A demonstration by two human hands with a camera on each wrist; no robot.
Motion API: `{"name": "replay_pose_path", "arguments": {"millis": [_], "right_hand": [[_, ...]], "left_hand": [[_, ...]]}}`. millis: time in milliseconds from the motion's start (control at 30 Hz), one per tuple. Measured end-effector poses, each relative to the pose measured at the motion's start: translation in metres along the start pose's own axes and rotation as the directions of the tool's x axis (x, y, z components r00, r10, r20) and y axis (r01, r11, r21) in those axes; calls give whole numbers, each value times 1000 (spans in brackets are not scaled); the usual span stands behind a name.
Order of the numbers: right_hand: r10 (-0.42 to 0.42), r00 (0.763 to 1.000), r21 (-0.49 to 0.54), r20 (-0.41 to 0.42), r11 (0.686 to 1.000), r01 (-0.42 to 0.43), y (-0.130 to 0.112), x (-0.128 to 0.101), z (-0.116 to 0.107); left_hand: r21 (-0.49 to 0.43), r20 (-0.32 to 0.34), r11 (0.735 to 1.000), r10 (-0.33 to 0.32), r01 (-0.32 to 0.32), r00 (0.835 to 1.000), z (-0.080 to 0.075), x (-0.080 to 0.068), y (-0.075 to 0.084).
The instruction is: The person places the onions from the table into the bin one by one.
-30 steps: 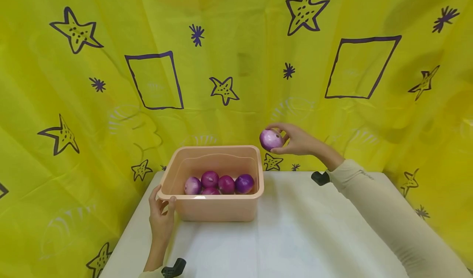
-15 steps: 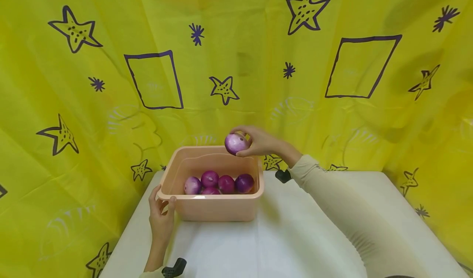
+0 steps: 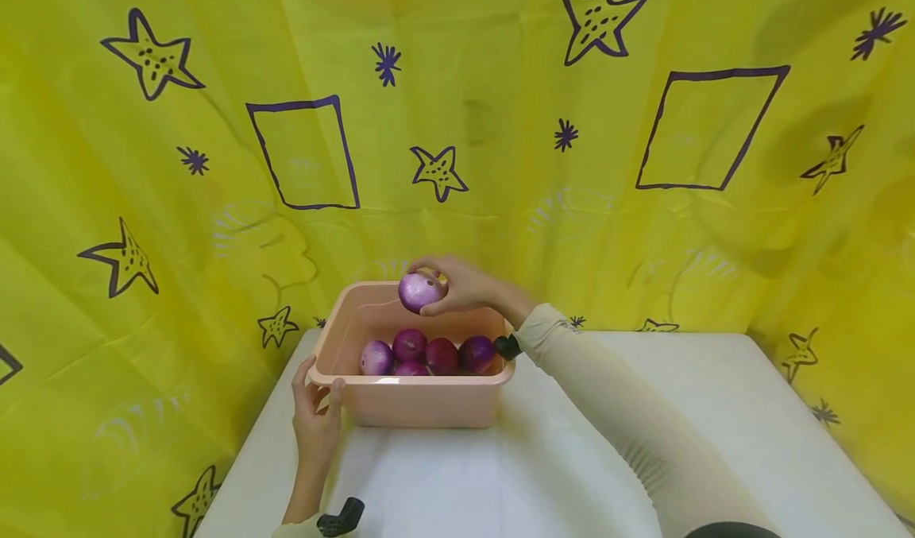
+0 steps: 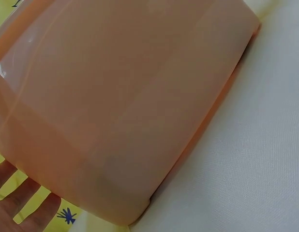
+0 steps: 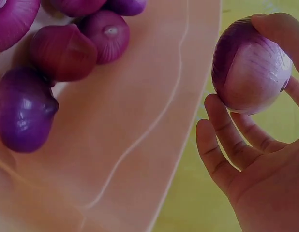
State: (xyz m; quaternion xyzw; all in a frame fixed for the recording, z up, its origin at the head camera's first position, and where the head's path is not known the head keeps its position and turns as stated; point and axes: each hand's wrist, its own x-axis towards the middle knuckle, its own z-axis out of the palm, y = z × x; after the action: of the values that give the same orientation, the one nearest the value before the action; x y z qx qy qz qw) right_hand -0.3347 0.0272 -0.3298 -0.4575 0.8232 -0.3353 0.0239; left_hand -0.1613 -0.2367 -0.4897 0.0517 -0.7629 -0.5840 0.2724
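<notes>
1. The red onion is pinched in the fingertips of the right hand, held in the air over the far rim of the peach plastic tub.
2. Below that hand and a little nearer the person, a cluster of red onions lies along the tub's near wall; the wrist view shows bare tub floor beside them.
3. The left hand grips the tub's near-left corner, thumb on the rim and fingers around the outside wall.
4. To do this well, I judge the onion should be lowered close over the bare floor before the fingers loosen, so it neither bounces nor strikes the others.
5. The left hand's hold should stay firm, since the light tub could slide on the white tabletop.
</notes>
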Motion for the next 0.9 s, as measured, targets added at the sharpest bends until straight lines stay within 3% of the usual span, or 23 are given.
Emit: {"name": "replay_pose_path", "arguments": {"millis": [267,900], "right_hand": [[17,999,11,32,1000,-17,-1,7,12],[86,988,-9,131,996,-85,1,1,15]], "left_hand": [[-20,2,1000,12,-12,1000,1,1,1],[5,5,1000,1,-1,1000,-1,2,-2]]}}
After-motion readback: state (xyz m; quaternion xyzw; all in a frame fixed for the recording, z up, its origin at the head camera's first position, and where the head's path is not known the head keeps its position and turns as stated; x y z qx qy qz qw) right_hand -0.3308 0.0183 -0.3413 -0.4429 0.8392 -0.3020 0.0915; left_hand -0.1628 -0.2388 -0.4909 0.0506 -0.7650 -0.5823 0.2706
